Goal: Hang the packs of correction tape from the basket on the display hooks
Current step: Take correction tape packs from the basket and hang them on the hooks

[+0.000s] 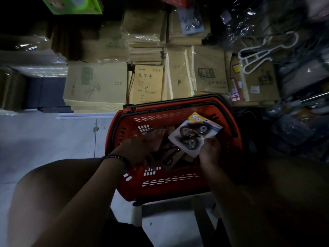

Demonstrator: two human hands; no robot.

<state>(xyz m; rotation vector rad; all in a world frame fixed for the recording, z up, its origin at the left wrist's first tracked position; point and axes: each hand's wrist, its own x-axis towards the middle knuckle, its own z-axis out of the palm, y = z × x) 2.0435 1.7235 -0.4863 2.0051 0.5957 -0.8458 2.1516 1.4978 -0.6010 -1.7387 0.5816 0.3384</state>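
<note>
Forearms: both reach forward from the bottom edge of the view, the left one with a beaded bracelet [117, 158] at the wrist.
Right hand [210, 150]: its grip pinches the lower corner of one pack of correction tape [194, 134], thumb on the front face.
Pack in hand: a white card with rounded corners, a yellow and blue top edge with a small hang hole, and three dark round tape units under a clear blister. It is tilted, held above the right half of the basket.
Left hand [142, 147]: lowered into the basket, fingers down among the packs there. It is dim and blurred, so whether its grip holds anything cannot be told.
Basket [178, 186]: red plastic with slotted walls and black handles folded along the rim, resting on a white stool [138, 213].
Other packs [170, 159]: lying loose and overlapping on the basket floor, in shadow.
Behind the basket: stacks of brown notebooks [147, 82], many in clear wrap, just beyond the far rim.
Far right: a white hanger [258, 56] lying on bagged goods.
Top left: a green box [71, 5].
</note>
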